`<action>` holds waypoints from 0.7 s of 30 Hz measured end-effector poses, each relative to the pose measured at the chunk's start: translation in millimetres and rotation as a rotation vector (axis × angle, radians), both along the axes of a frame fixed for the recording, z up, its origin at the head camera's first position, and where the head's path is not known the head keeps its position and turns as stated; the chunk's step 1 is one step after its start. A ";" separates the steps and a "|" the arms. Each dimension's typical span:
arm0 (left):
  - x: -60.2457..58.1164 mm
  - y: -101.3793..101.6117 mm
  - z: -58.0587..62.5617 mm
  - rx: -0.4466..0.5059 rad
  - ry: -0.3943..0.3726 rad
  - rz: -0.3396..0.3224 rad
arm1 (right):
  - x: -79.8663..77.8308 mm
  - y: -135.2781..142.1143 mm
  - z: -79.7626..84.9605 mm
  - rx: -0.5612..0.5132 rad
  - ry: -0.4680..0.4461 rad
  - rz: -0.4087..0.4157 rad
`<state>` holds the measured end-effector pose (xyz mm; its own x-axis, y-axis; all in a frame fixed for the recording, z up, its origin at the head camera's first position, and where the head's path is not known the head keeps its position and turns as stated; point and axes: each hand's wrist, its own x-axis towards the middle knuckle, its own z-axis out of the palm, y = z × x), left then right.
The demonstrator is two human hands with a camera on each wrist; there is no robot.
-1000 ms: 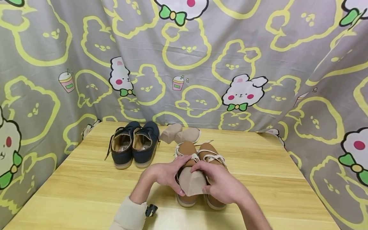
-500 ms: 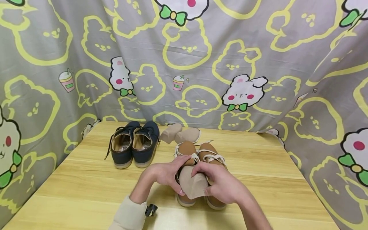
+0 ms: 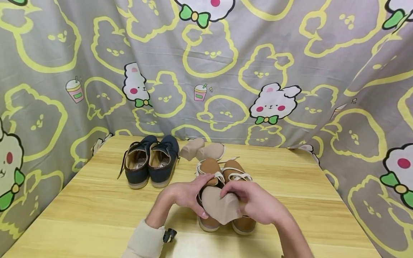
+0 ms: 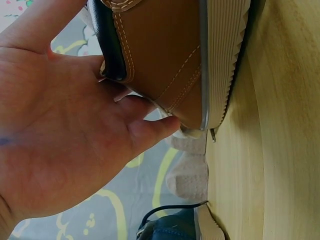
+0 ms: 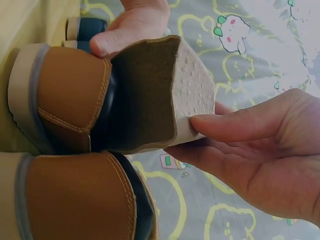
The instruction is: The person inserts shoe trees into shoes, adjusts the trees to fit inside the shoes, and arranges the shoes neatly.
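Observation:
Two tan lace-up shoes stand side by side, toes pointing away. My left hand grips the left tan shoe at its side, with the thumb near the heel and fingers along the side. A beige moulded-pulp shoe insert sits in that shoe's opening, its hollow end tipped up and out. My right hand pinches the insert's edge; in the right wrist view the thumb presses its dimpled outer face. The right tan shoe is partly hidden behind the right hand.
A pair of navy lace-up shoes stands to the left on the wooden table. Two more beige inserts lie at the back, beyond the tan toes. A patterned grey curtain hangs along the back and both sides.
My right hand has shifted a little to the right, and the open end of the insert has swung right with it. My left hand stays in place on the shoe.

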<state>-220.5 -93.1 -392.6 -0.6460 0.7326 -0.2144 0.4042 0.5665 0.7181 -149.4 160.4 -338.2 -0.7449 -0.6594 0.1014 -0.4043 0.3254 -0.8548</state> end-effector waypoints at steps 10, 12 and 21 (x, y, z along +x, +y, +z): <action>0.4 -0.6 1.4 -0.010 -0.029 0.008 | 1.9 9.8 7.4 0.056 0.036 -0.168; 0.2 -0.9 1.0 -0.008 -0.034 0.006 | 2.4 7.8 8.2 0.055 0.048 -0.181; -0.2 -1.4 1.2 0.011 -0.032 -0.013 | 6.4 -9.8 7.7 -0.012 0.102 -0.326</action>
<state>-220.7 -94.5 -391.4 -0.6295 0.7432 -0.2268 0.3883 0.5537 0.7367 -143.0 150.6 -330.5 -0.9017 -0.3869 0.1928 -0.3648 0.4416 -0.8197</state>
